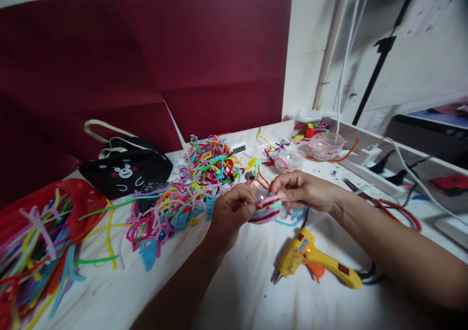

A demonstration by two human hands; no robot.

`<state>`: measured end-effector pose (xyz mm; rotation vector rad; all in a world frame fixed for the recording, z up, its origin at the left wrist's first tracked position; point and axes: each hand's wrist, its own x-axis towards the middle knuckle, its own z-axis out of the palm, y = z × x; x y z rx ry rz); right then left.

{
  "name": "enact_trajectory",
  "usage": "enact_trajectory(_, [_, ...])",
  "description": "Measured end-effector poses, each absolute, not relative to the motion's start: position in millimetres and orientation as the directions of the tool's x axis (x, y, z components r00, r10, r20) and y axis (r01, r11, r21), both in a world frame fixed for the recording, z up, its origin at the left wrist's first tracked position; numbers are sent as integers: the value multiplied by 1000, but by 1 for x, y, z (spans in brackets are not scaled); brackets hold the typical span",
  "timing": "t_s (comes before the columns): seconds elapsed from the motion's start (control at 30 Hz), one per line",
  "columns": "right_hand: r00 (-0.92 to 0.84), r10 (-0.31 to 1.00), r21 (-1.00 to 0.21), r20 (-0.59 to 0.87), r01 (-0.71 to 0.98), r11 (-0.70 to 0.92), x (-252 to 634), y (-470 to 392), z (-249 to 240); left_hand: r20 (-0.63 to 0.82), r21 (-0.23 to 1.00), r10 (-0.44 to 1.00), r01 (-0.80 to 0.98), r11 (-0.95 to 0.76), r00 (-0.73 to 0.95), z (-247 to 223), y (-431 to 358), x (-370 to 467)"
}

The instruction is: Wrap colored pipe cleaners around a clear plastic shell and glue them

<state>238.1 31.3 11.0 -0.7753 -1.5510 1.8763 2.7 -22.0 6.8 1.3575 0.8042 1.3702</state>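
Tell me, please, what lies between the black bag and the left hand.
In the head view, a tangled heap of colourful fuzzy strips lies between the black bag and the left hand.

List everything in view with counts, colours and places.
striped piece: one, multicoloured, between hands
glue gun: one, yellow, front centre
pipe cleaners: uncountable, multicoloured, left, centre
wrapping: one, red, left
black bag: one, black, back left
digital display: one, white, back centre
containers: at least two, clear, back right
tool: one, orange-handled, right
power strip: one, white, right
stand: one, black, right
backdrop: one, maroon, back
table: one, white, underneath
left hand: one, bare, on striped piece
right hand: one, bare, on striped piece
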Motion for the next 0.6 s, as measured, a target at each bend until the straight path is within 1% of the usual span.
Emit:
enact_trajectory(0.23, [-645,760,-991,-75,-38,-130,236,30,13,258,946,953,-244,-215,161,7,-22,3])
enact_trajectory(0.4, [-625,778,-994,-73,-19,-108,237,28,19,266,936,951,-278,-216,156,9,-22,1])
enact_trajectory(0.5, [-649,759,-996,-56,-20,-91,240,29,22,262,938,950,-277,-209,168,11,-23,0])
enact_trajectory(0.6, [-680,732,-992,-38,-64,-110,240,30,20,261,936,948,-287,-202,184,11,-23,-2])
